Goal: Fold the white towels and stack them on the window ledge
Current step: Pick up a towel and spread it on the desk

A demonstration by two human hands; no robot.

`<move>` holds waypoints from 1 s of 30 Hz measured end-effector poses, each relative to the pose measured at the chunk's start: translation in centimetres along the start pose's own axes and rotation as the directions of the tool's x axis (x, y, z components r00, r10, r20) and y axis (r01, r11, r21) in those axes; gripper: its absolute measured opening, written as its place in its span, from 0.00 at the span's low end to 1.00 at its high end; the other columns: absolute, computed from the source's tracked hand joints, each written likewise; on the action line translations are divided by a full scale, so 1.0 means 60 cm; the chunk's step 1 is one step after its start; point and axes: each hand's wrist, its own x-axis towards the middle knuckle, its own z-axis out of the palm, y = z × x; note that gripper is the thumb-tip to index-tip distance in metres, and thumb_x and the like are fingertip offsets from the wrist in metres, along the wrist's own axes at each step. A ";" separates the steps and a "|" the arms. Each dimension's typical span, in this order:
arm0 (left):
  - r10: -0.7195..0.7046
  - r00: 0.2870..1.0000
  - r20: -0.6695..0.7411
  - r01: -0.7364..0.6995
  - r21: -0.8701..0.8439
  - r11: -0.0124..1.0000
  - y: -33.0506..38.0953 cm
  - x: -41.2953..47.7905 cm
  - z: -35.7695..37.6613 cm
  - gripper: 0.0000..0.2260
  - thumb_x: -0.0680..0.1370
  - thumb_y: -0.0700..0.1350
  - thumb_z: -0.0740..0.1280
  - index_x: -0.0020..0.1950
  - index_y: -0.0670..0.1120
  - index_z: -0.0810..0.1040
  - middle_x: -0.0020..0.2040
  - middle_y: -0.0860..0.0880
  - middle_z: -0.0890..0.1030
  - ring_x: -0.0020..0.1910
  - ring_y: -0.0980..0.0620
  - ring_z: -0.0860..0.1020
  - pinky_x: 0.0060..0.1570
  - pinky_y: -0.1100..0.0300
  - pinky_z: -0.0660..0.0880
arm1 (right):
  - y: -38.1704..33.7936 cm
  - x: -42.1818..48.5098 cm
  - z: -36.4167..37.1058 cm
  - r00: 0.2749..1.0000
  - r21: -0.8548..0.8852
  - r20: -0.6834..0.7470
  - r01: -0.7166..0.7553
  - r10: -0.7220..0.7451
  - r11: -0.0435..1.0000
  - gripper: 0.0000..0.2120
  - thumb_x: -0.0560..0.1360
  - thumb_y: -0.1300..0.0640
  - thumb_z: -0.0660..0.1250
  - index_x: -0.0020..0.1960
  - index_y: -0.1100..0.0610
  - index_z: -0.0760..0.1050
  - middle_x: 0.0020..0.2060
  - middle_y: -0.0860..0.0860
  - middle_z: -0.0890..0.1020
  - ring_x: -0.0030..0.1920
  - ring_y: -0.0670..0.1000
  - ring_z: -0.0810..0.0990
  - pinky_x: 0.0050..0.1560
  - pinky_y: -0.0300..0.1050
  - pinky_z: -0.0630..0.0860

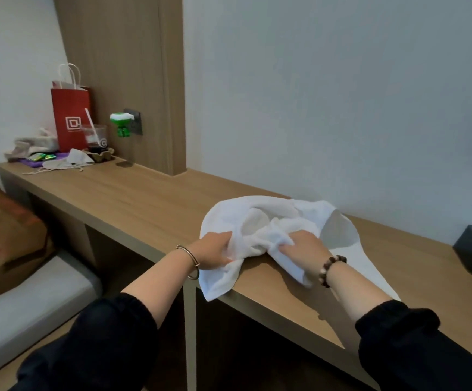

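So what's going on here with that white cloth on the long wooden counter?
A person in black sleeves is working on a crumpled white terry towel that lies on the long wooden ledge. The left hand grips a bunched part near the front edge, and the right hand grips the middle. The towel is not yet folded, and one corner hangs over the edge. No folded stack is in view. A red paper bag and a clear plastic cup stand at the far end.

Crumpled white towel (274, 218) on ledge (133, 198)
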 end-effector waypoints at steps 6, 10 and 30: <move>-0.114 0.958 -0.264 0.201 0.330 0.922 -0.049 0.007 -0.025 0.24 0.77 0.48 0.63 0.72 0.54 0.63 0.71 0.48 0.66 0.67 0.44 0.67 0.61 0.50 0.68 | -0.060 -0.027 -0.048 0.961 0.476 0.270 -0.077 -0.062 0.876 0.14 0.79 0.51 0.63 0.45 0.61 0.79 0.42 0.54 0.84 0.44 0.50 0.81 0.44 0.38 0.75; -0.260 0.788 -0.558 0.376 0.101 0.921 -0.036 0.007 -0.033 0.15 0.76 0.42 0.60 0.62 0.48 0.71 0.61 0.45 0.72 0.60 0.43 0.71 0.52 0.52 0.70 | -0.055 -0.013 -0.030 0.929 0.083 -0.350 0.156 -0.118 0.984 0.18 0.79 0.53 0.58 0.37 0.64 0.72 0.34 0.57 0.79 0.38 0.58 0.75 0.38 0.49 0.69; -0.384 0.914 -0.131 0.383 0.594 0.707 -0.060 -0.025 -0.055 0.20 0.79 0.47 0.57 0.71 0.55 0.66 0.73 0.50 0.62 0.74 0.45 0.56 0.69 0.36 0.52 | -0.034 0.001 0.025 0.996 -0.128 0.079 0.054 -0.044 0.990 0.20 0.79 0.45 0.57 0.38 0.58 0.72 0.32 0.52 0.75 0.34 0.52 0.73 0.42 0.48 0.71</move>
